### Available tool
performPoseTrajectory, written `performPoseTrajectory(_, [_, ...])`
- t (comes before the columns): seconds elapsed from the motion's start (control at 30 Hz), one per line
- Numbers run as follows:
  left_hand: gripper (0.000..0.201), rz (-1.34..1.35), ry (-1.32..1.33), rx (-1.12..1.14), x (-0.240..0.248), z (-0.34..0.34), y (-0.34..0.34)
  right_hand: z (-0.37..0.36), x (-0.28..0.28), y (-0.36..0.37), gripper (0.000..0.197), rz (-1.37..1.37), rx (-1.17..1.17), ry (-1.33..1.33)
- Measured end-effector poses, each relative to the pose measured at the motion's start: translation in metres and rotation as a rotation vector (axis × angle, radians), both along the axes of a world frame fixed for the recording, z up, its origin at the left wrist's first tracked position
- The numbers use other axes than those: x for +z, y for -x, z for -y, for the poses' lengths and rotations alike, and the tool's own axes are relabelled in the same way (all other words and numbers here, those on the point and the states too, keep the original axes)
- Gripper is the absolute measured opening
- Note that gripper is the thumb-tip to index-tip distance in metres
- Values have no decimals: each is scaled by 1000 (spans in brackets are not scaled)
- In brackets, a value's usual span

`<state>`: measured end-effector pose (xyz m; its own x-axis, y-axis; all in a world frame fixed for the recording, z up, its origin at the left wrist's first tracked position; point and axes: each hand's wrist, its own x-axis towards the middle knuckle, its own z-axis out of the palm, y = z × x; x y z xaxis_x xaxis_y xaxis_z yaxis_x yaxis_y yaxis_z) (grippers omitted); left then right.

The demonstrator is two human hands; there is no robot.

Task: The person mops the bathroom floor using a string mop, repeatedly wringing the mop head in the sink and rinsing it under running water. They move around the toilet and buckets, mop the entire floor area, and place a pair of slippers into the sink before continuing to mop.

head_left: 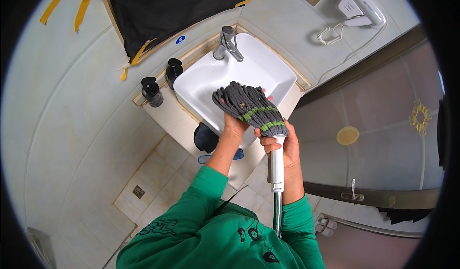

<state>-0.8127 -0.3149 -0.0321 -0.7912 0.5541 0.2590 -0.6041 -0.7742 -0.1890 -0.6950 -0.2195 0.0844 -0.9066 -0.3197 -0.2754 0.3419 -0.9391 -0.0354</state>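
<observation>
Holding the mop point(258, 113) upright over the sink point(239, 77), the right hand point(282, 147) gripped its handle just below the head; the left hand point(235, 124) clasped the grey strands from beneath.

- Table point(170, 118): beige vanity counter set in a tiled corner.
- White square basin point(201, 84) sits on it, chrome tap point(228, 44) at its rear edge.
- Two dark pump bottles point(163, 81) stand upright beside the basin, near the wall.
- Floor point(153, 183): pale tiles with a small square drain point(138, 191).

Grey mop head point(247, 107) with green bands, white sink point(206, 80), green sleeves point(201, 192)
</observation>
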Motion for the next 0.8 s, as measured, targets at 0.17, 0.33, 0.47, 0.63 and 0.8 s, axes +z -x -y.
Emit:
performPoseTrajectory(0.17, [52, 152, 358, 94, 4, 11, 30, 6, -9, 4, 56, 93, -17, -207])
performPoseTrajectory(0.33, [29, 213, 856, 9, 15, 24, 46, 21, -2, 13, 42, 144, 88, -822])
performPoseTrajectory(0.47, [19, -47, 1158, -16, 36, 25, 58, 32, -6, 27, 42, 33, 190, -1185])
performPoseTrajectory(0.63, [28, -504, 1712, 211, 57, 14, 67, 32, -27, 53, 46, -63, 245, -1578])
performPoseTrajectory(0.8, [50, -1061, 2172, 323, 63, 1, 67, 35, -46, 68, 56, 6, 223, -1780])
